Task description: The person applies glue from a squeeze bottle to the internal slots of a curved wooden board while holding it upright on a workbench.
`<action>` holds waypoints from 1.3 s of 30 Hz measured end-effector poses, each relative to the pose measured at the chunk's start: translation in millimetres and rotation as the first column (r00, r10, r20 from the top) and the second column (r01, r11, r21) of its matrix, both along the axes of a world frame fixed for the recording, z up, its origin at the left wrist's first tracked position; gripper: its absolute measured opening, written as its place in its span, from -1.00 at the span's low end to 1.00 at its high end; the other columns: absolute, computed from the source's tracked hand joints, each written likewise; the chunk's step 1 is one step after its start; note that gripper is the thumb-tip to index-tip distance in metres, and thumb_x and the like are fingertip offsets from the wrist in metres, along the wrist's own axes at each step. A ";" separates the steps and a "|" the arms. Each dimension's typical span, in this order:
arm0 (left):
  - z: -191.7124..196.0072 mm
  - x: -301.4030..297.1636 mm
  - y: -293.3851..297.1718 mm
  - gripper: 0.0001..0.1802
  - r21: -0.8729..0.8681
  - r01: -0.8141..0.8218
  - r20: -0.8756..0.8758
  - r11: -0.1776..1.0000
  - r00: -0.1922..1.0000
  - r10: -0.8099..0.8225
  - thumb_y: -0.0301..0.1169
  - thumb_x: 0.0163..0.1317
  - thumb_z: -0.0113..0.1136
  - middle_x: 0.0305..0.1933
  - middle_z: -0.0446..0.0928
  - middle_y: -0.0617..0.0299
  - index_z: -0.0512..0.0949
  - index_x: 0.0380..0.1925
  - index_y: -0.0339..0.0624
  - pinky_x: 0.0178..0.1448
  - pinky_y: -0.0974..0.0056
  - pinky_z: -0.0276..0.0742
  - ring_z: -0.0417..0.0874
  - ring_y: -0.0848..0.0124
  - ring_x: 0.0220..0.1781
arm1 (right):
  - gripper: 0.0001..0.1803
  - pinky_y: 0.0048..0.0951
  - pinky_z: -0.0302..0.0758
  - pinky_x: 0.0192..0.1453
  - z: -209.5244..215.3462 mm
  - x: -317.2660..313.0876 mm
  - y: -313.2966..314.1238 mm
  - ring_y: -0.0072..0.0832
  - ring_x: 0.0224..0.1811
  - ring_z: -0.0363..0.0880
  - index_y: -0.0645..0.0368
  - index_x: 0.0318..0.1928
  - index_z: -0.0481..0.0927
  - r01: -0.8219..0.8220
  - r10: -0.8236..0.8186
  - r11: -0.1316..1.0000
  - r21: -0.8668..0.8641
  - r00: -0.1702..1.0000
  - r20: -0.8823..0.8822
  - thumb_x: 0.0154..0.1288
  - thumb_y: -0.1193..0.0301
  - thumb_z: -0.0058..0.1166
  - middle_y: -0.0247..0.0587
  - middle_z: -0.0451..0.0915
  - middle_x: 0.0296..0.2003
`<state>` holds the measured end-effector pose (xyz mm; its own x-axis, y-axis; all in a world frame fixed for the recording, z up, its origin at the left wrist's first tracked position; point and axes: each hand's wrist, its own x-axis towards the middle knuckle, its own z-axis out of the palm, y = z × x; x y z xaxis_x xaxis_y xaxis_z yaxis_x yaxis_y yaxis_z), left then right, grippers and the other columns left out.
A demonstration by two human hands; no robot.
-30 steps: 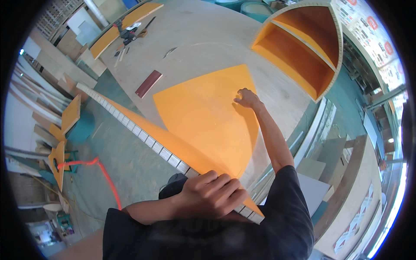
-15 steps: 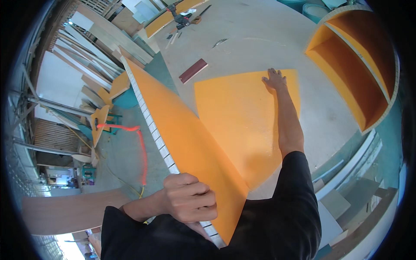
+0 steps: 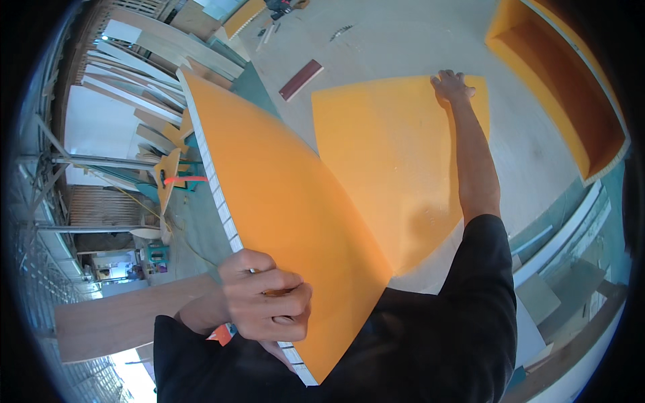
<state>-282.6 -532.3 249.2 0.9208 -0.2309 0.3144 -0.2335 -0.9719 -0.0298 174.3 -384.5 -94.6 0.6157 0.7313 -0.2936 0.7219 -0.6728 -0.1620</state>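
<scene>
A raised orange panel (image 3: 269, 181) with a slotted white edge stands tilted on the left. My left hand (image 3: 265, 292) is closed round that edge near its lower end. Beside the raised panel, a flat orange panel (image 3: 383, 154) lies on the grey worktable (image 3: 396, 43). The two surfaces meet along a slanting line, and I cannot tell whether they are one piece. With fingers spread, my right hand (image 3: 453, 87) rests on the flat panel's far right corner.
A dark red block (image 3: 301, 79) lies beyond the panels. An orange shelf box (image 3: 557, 94) stands at the right. A power drill (image 3: 279, 8) sits at the far edge. Boards (image 3: 138, 94) lean at the left; white strips (image 3: 561, 235) lie at the lower right.
The raised panel has swung farther left, its face turned more into view, with my left hand moving along with it. My right hand remains at the flat panel's far corner. The view has shifted.
</scene>
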 end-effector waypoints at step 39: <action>0.8 20.4 156.7 -0.22 -0.924 -0.381 -0.333 0.026 0.839 0.431 -0.02 0.47 0.13 0.35 0.46 -0.16 0.29 0.42 -0.47 0.34 0.16 0.47 0.53 0.17 0.35 | 0.20 0.01 -0.01 0.70 21.2 -484.1 -332.5 0.05 0.68 -0.06 0.16 0.63 0.02 0.414 0.333 0.728 0.546 0.484 -0.810 0.24 -0.19 0.36 0.24 0.05 0.59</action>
<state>-262.2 -375.6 250.1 0.7375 0.6745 -0.0348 0.1860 -0.1533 0.9705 -309.8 -717.0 -73.4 0.3741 0.9131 -0.1619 -0.0545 -0.1526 -0.9868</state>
